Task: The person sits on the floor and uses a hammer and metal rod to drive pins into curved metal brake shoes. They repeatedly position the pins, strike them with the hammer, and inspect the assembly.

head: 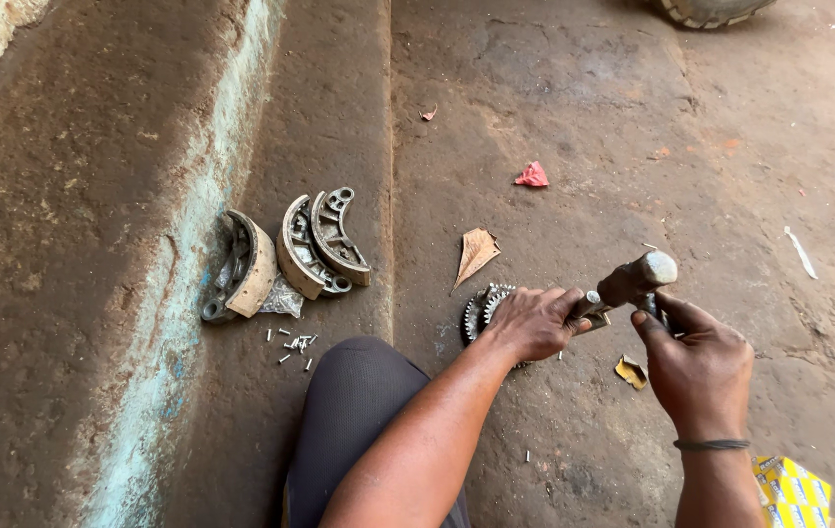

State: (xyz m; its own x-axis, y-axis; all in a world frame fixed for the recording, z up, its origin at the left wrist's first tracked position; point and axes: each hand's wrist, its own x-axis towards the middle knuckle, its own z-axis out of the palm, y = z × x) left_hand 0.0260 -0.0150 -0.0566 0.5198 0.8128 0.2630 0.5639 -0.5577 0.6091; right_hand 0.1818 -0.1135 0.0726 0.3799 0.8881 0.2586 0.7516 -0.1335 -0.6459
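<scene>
**Hammer raised over a sprocket on the floor**

We see the left hand point(535, 321) reaching in from below, forearm angled up and right, palm down on a toothed sprocket point(484, 308) lying flat on the dirt floor point(574, 147); its grip is clenched on a small metal piece near the hammer, too small to identify. The right hand point(696, 367) rises from the lower right, wrist upright, grip clenched around the handle of a hammer point(632, 279). The hammer's long axis tilts up and right, its head uppermost, just above and between the hands. To the left, brake shoes point(290, 254) rest on a step, loose rivets point(295, 344) just below them.
</scene>
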